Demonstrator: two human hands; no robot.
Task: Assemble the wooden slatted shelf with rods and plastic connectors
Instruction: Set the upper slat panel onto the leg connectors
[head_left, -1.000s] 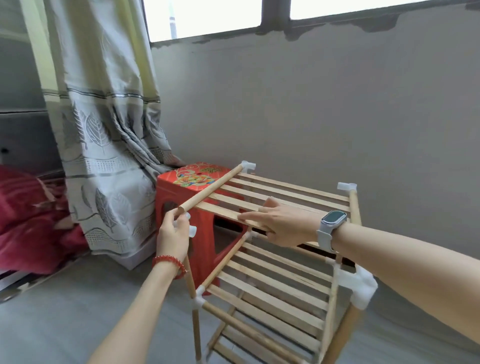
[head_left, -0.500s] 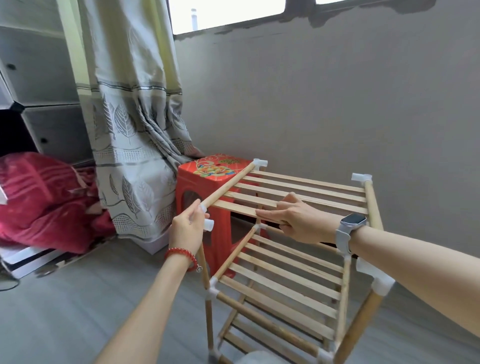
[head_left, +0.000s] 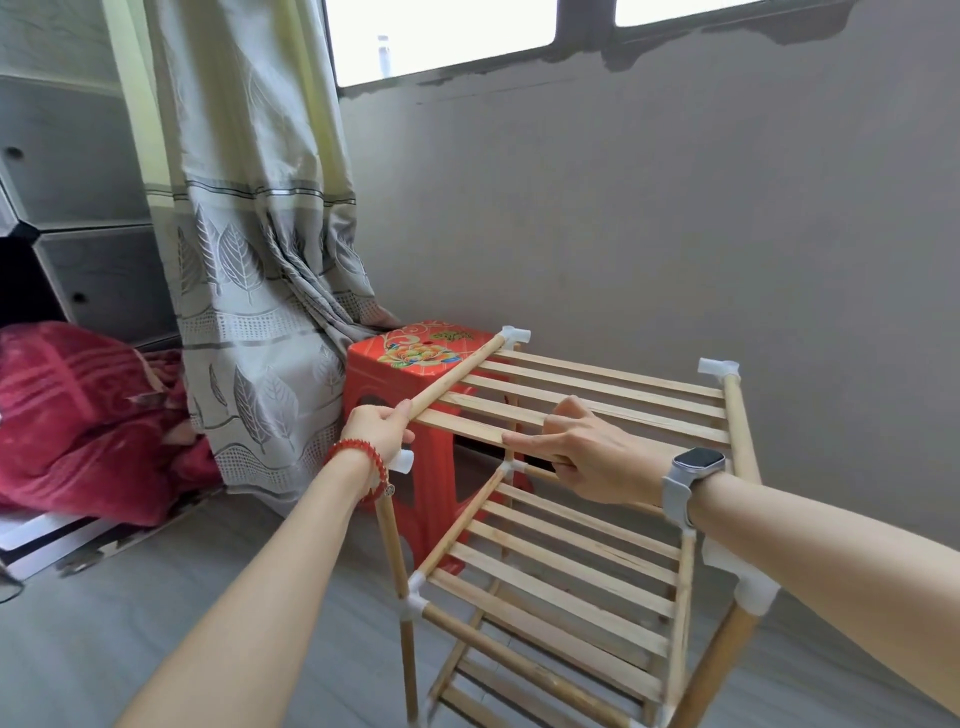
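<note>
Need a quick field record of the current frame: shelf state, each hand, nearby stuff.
shelf: wooden slatted shelf upright on the floor, three slatted tiers visible
top_left_rod: rod far end in a white connector; near end held
left_hand: left hand grips the rod's near end, just above a loose white connector
right_hand: right hand rests on the top slats, fingers partly curled
behind_shelf: red plastic stool, curtain

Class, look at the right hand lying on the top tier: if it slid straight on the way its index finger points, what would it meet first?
Probably the left side rod, near where the left hand grips it. The right hand points leftward along the top slats; depth is uncertain.
</note>
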